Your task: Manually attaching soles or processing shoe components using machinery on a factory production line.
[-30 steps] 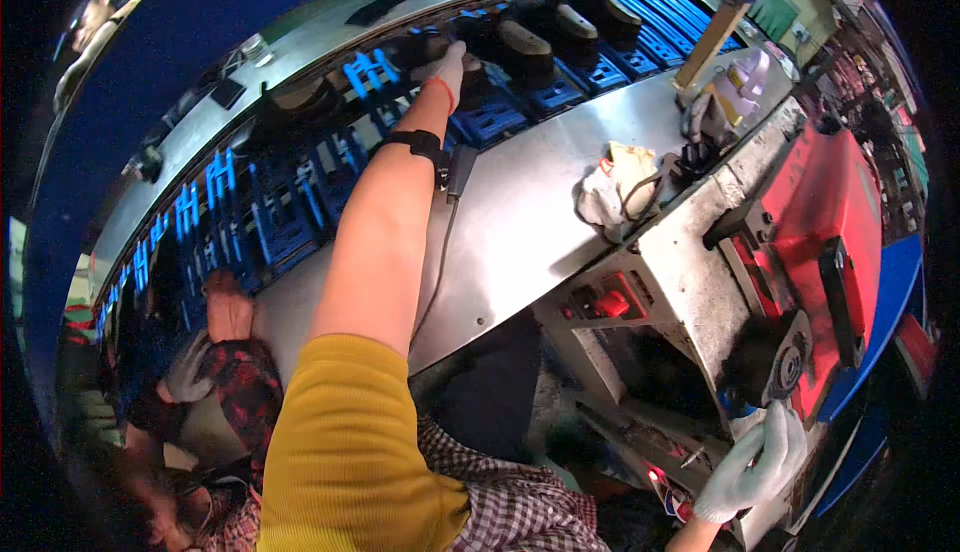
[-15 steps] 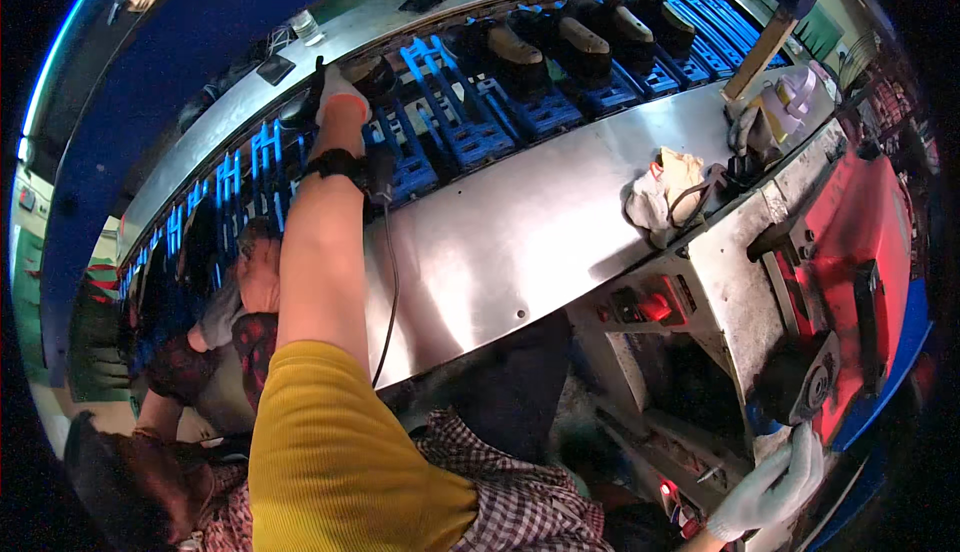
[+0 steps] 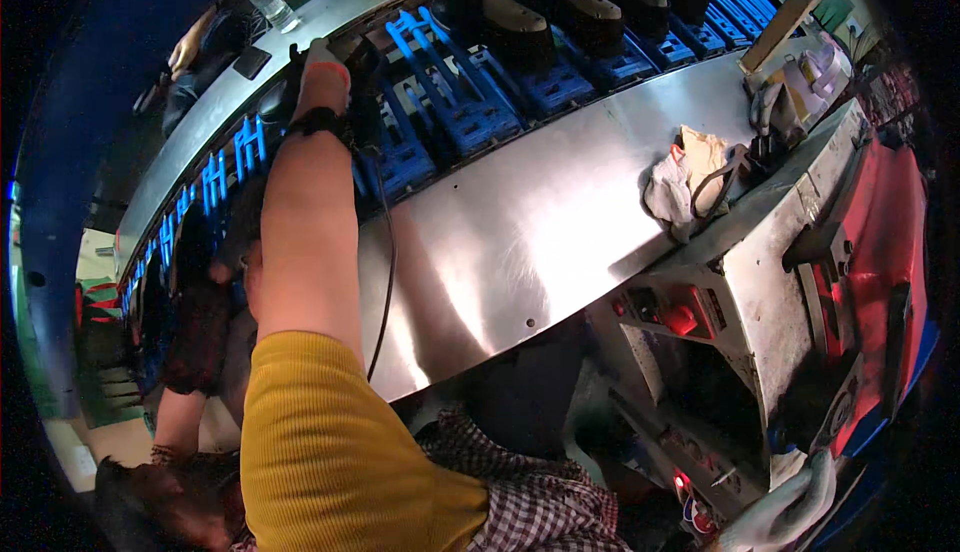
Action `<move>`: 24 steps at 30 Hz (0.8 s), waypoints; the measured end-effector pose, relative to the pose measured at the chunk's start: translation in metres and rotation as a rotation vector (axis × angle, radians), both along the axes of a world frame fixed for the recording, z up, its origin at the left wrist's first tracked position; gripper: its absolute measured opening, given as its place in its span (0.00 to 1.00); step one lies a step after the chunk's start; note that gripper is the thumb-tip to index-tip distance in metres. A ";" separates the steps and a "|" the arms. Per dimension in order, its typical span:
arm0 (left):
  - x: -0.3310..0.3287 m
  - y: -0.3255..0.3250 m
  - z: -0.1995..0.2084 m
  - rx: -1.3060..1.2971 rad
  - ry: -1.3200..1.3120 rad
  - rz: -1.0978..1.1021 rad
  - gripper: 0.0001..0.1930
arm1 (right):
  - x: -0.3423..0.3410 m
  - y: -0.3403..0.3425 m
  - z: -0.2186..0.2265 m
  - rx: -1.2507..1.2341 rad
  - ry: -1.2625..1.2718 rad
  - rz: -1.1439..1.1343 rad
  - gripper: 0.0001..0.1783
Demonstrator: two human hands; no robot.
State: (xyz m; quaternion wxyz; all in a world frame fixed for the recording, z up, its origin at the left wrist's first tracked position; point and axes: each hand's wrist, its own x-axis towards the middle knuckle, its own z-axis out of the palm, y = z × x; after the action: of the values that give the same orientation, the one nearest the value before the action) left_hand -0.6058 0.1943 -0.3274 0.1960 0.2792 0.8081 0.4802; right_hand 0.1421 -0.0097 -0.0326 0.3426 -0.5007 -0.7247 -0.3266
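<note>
Steel counter: bare middle passable; rag pile blocks its right end; blue fixtures with shoe lasts crowd the far edge.

Glossy brushed-metal conveyor ledge, blue plastic holders, crumpled cloth rag, knitted yellow sleeve

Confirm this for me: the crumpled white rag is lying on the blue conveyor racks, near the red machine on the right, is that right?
Not quite. The head view shows the crumpled white rag lying on the shiny steel bench top, not on the blue conveyor racks. It does sit near the red machine on the right.
</note>
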 end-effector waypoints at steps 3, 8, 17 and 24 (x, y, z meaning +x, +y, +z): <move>-0.006 -0.039 0.074 -0.017 0.504 0.143 0.14 | 0.020 -0.016 -0.001 -0.199 0.062 -0.122 0.14; 0.031 -0.090 0.127 0.692 -0.489 0.243 0.08 | 0.037 -0.014 -0.011 -0.237 0.145 0.011 0.13; 0.287 -0.146 0.262 0.558 -1.174 -0.254 0.21 | 0.025 -0.018 0.015 -0.216 0.162 0.120 0.17; 0.443 -0.207 0.318 0.623 -1.123 -0.926 0.42 | 0.044 -0.079 0.033 -0.512 0.913 0.703 0.27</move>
State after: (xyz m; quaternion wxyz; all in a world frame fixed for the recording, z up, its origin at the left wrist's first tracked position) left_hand -0.1624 -0.0130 -0.0093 0.6672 0.3449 0.2183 0.6230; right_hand 0.1862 -0.0891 0.0002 0.5736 -0.3877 -0.6818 0.2360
